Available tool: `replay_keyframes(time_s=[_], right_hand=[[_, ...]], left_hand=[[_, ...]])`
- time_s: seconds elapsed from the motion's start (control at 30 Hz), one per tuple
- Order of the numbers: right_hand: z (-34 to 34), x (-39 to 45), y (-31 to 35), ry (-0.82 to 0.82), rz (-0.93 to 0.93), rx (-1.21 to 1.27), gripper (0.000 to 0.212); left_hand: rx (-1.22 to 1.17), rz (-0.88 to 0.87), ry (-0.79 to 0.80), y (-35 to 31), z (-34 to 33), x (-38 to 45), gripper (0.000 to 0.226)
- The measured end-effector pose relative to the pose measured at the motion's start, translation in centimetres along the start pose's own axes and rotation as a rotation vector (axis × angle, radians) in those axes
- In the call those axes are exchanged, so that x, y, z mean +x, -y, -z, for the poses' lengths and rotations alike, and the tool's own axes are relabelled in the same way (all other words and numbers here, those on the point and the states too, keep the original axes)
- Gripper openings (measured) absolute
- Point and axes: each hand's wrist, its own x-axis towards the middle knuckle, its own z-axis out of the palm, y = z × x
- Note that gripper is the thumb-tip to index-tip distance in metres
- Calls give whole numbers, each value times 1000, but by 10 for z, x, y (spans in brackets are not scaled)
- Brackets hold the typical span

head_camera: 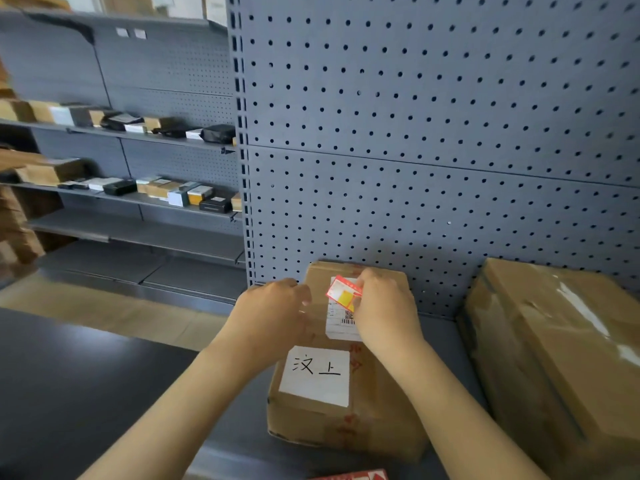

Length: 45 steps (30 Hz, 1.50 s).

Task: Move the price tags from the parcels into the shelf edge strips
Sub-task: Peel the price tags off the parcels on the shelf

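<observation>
While right hand is pinching tag by its right edge just above parcel, I'm judging it light, thin, bendy card. Left hand is resting on parcel, fingers loosely curled, holding nothing. I'm favouring edge pinch, gentle, avoiding creasing.

White label on the parcel reads "汶上"; shipping label print is illegible.

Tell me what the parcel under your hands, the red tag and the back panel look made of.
Parcel: brown corrugated cardboard, matte, creased, taped seams. Price tag, pinched by the right hand: thin glossy card or paper, red and yellow print; which one is unclear. Back panel: grey painted metal pegboard, apparently, with regular punched holes.
</observation>
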Motion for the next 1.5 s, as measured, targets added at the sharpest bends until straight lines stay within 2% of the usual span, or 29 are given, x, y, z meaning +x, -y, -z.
replay_keyframes(time_s=[0.23,0.53,0.63,0.7,0.83,1.0,1.2,1.5], right_hand=[[14,-20,-6,-128,20,96,5],[54,-56,-41,-339,-9,48,7],[74,-75,-63,-360,-36,42,5],[88,-88,-79,-357,-70,29,6],[126,-120,-117,-426,-109,77,8],[182,-173,-181,-557,-184,47,8],[236,-248,-266,-527,-320,7,7],[286,-334,-385,-525,-528,-107,6]], left_hand=[[-16,-95,-22,-5,-6,1,19],[28,-290,-137,-58,-15,16,22],[151,-347,-216,-88,-16,15,20],[127,-385,-225,-109,-15,13,21],[71,-476,-215,-163,-6,8,24],[29,-603,-283,-254,1,-16,24],[-63,-681,-317,-379,-7,-61,20],[-78,-957,-119,-535,-49,-100,22]])
